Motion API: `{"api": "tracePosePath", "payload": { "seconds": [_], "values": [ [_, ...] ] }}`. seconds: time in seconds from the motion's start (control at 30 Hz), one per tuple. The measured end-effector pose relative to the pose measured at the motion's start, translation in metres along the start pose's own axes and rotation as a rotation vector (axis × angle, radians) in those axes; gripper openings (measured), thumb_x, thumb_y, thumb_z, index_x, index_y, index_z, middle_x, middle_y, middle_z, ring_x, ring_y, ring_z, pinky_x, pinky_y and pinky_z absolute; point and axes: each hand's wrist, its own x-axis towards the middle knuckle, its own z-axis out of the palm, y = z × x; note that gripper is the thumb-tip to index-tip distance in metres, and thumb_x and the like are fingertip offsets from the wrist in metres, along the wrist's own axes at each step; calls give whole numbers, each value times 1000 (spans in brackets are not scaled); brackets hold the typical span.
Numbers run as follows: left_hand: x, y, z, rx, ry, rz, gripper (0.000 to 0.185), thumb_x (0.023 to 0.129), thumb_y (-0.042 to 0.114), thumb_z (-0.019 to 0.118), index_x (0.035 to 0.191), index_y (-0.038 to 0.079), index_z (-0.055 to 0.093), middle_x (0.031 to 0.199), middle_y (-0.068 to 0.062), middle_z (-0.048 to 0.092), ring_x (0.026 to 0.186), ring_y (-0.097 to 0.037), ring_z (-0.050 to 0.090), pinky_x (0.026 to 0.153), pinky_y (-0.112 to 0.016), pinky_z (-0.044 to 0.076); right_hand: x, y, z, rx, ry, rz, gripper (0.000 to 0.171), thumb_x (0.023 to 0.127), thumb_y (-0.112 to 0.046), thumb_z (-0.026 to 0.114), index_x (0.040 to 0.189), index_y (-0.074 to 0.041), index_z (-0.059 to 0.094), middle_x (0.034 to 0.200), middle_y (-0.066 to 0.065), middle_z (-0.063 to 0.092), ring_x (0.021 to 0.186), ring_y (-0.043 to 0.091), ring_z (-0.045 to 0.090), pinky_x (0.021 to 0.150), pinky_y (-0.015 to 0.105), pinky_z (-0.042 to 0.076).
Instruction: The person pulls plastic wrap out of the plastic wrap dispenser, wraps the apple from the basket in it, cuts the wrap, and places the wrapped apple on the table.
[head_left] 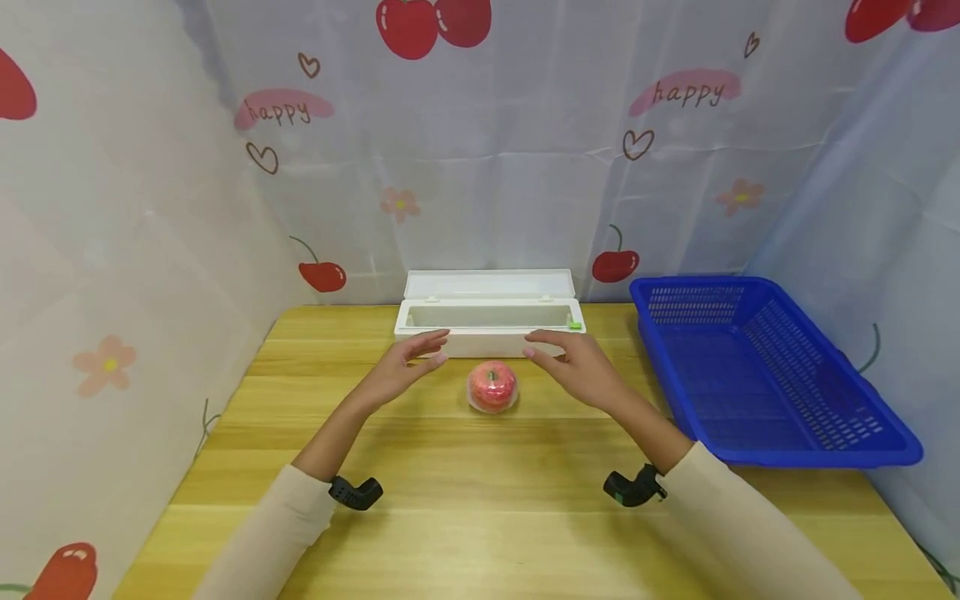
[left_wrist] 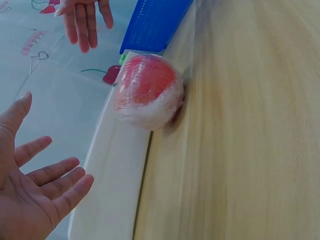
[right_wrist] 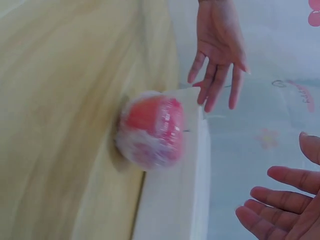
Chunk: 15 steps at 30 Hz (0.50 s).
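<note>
A red apple (head_left: 492, 387) in clear plastic wrap and a pale foam sleeve stands on the wooden table, stem up. Just behind it is a long white box (head_left: 489, 342) with its lid (head_left: 489, 284) raised at the back. My left hand (head_left: 408, 362) hovers to the left of the apple, palm turned inward, fingers extended and apart from it. On the other side my right hand (head_left: 573, 364) mirrors it, palm facing in. Both wrist views show spread fingers with nothing held, and the wrapped apple (left_wrist: 149, 92) between the two hands.
To the right sits a blue plastic basket (head_left: 795, 457) with perforated walls. A small green tab (head_left: 575, 326) marks the box's right front corner. Printed curtains (head_left: 495, 192) hang behind the table and along both sides. Each wrist carries a black camera mount (head_left: 356, 493).
</note>
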Motion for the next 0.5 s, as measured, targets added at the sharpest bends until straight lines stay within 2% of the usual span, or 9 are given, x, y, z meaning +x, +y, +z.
{"api": "tracePosePath", "payload": {
  "seconds": [0.2, 0.37, 0.43, 0.5],
  "values": [
    [-2, 17, -16, 52, 76, 39, 54, 102, 28, 64, 152, 16, 48, 153, -18, 46, 141, -38, 43, 107, -57, 46, 2, -14, -28, -45, 30, -26, 39, 104, -31, 60, 131, -5, 68, 135, 15, 65, 119, 34, 64, 89, 50, 59],
    [-2, 25, -26, 124, 151, 59, 55, 102, 33, 64, 153, 19, 48, 155, -10, 45, 141, -37, 42, 107, -55, 46, 3, -18, -53, -72, 29, -3, 42, 105, -35, 57, 135, -7, 65, 139, 15, 62, 110, 34, 68, 81, 49, 61],
    [-3, 27, -29, 182, 165, 64, 56, 102, 36, 63, 153, 20, 47, 157, -8, 43, 143, -35, 41, 109, -56, 44, 4, -17, -63, -80, 48, -7, 43, 105, -35, 57, 136, -6, 64, 139, 15, 62, 111, 35, 68, 82, 50, 60],
    [-2, 30, -33, 247, 176, 73, 58, 102, 39, 62, 154, 21, 45, 159, -6, 40, 145, -33, 39, 110, -57, 42, 5, -14, -72, -98, 74, -20, 45, 106, -35, 56, 138, -5, 63, 138, 17, 62, 117, 36, 65, 89, 52, 58]
  ]
}}
